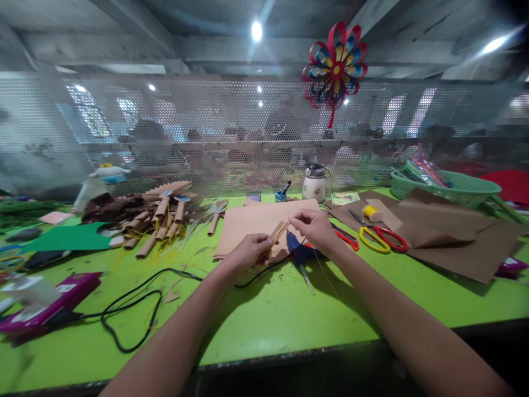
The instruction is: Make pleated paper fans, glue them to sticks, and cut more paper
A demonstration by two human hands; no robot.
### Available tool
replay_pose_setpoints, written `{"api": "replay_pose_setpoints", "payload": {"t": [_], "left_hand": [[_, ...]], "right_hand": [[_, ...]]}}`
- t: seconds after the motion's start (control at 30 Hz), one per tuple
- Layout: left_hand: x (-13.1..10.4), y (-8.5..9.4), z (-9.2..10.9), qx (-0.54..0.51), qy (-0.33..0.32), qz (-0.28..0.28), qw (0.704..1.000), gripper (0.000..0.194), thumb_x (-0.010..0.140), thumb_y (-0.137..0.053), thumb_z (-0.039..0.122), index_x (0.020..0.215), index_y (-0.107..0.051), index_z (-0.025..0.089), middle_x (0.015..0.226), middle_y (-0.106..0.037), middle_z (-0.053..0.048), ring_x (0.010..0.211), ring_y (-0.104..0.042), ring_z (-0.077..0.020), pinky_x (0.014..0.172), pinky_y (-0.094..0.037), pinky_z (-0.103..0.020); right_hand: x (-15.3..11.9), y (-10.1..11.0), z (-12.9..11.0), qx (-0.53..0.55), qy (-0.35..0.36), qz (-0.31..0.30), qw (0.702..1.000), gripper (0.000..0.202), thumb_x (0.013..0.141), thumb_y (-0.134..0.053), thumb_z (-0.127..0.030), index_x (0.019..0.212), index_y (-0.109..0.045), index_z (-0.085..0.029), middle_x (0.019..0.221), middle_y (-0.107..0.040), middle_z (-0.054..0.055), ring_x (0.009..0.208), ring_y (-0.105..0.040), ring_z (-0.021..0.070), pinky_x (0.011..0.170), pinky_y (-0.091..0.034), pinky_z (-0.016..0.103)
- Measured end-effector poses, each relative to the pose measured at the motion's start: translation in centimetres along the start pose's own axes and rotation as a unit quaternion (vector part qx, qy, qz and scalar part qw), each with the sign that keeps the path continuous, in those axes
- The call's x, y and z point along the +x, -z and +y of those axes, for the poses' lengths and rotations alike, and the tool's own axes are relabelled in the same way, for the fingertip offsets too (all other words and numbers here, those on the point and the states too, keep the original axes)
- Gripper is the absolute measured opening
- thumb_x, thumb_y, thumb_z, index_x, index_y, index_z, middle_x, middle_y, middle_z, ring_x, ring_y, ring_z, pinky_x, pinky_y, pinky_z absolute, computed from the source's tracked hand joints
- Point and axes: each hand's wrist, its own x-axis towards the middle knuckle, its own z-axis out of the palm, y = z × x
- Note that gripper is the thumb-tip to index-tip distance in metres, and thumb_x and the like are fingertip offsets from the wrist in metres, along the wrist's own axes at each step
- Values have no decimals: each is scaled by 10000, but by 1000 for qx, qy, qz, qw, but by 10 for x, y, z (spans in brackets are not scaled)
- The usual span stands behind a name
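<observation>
Pinched in my left hand (253, 249) is a small folded piece of brown paper (278, 234), with yellow thread along it. My right hand (314, 227) has its thumb and index finger pressed together close to the paper's upper right; a thin yellow thread trails down below this hand. A blue glue gun (300, 249) lies under my right hand, its nozzle near the brown piece and a clear glue stick sticking out towards me. Behind both hands lies a stack of light brown paper sheets (243, 220).
Rolled paper tubes (163, 220) with yellow threads lie left. Right are yellow-and-red scissors (374, 240), a yellow thread spool (372, 213), brown paper (450, 226) and a green basket (467, 190). A black cable (159, 275) runs to a purple power strip (61, 300). A bottle (314, 184) stands behind.
</observation>
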Motion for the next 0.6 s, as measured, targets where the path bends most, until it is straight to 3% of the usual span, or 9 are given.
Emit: {"api": "replay_pose_setpoints", "payload": {"t": [0.6], "left_hand": [[2,5,-4,-30,10,-11,999,321,755,-630,463,791,-577,149,482,-492,46,410,-377,-74,422,-221,-215]], "right_hand": [[3,7,4,-19,-37,6,999,168,656,-604,-302,547,-590,-175,478,-519,-30,480,-472,121,490,-373,242]]}}
